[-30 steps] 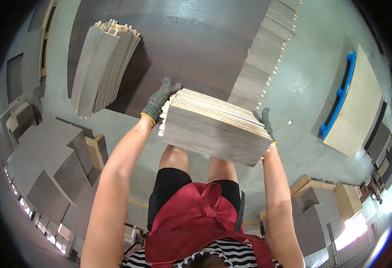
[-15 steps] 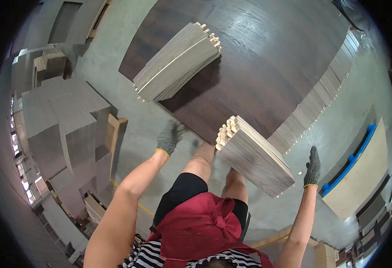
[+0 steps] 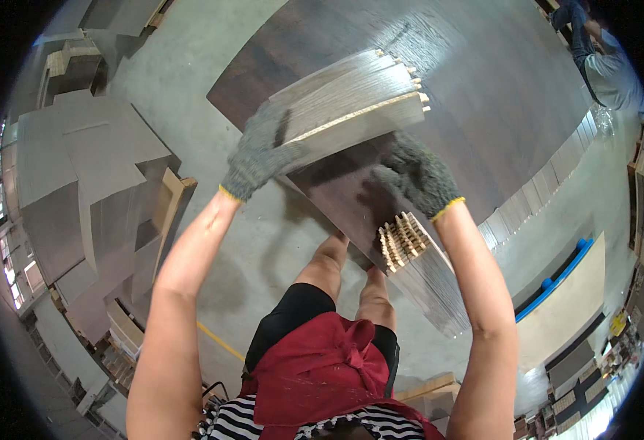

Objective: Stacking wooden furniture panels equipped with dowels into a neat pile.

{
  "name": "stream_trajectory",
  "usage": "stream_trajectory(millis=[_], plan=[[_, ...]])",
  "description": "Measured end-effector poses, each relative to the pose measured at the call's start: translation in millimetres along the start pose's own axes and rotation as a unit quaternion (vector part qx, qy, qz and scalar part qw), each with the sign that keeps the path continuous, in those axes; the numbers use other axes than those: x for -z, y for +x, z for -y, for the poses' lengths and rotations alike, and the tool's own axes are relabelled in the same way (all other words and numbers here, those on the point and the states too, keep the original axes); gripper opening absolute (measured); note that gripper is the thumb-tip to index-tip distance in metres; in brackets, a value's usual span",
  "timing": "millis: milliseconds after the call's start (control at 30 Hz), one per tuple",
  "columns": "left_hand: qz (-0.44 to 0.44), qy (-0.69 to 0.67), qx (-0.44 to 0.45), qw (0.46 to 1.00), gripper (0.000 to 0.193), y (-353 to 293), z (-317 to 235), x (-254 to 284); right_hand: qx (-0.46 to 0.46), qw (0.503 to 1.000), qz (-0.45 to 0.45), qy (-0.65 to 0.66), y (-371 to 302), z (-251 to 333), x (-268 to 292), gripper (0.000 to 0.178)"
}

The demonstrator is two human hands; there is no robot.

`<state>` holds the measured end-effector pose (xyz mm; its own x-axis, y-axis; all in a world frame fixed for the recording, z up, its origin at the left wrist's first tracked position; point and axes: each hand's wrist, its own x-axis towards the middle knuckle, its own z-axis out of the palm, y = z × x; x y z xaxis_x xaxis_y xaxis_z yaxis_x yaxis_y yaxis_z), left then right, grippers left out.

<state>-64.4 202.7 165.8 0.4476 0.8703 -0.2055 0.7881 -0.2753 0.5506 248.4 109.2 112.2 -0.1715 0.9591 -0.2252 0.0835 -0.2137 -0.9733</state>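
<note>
A stack of grey wood-grain boards [image 3: 355, 92], with pale dowel pegs along its right end, is at the near left part of a large dark brown wooden surface [image 3: 498, 95]. My gloved left hand [image 3: 256, 150] is closed around the stack's left end, fingers on top. Just below the stack's right part, my gloved right hand [image 3: 417, 172] has its thumb and fingers apart, with nothing visible in it. A second stack of grey boards [image 3: 428, 282] stands closer to my legs at the near edge, its dowel pegs facing up and left; my right forearm partly covers it.
Tall piles of grey panels [image 3: 94, 169] stand on the left. A row of grey boards [image 3: 531, 194] lines the surface's right edge. Another person [image 3: 612, 77] is at the far right. To the right is a pale board with a blue edge piece [image 3: 557, 286].
Both hands have moved up and inward: the left has taken hold of the far stack, and the right has come near it from the right side. A person has come into view far right.
</note>
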Motion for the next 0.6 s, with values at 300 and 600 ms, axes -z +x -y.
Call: stream_trajectory(millis=[300, 600], plan=[[0.166, -0.015, 0.018, 0.986, 0.086, 74, -6, -4, -0.273, 0.858, -0.229, 0.371, 48, 48, -79, 0.032], [0.175, -0.020, -0.068, 0.982, 0.079, 78, 2, 4, -0.259, 0.936, -0.228, 0.068, 74, 95, -96, 0.069]])
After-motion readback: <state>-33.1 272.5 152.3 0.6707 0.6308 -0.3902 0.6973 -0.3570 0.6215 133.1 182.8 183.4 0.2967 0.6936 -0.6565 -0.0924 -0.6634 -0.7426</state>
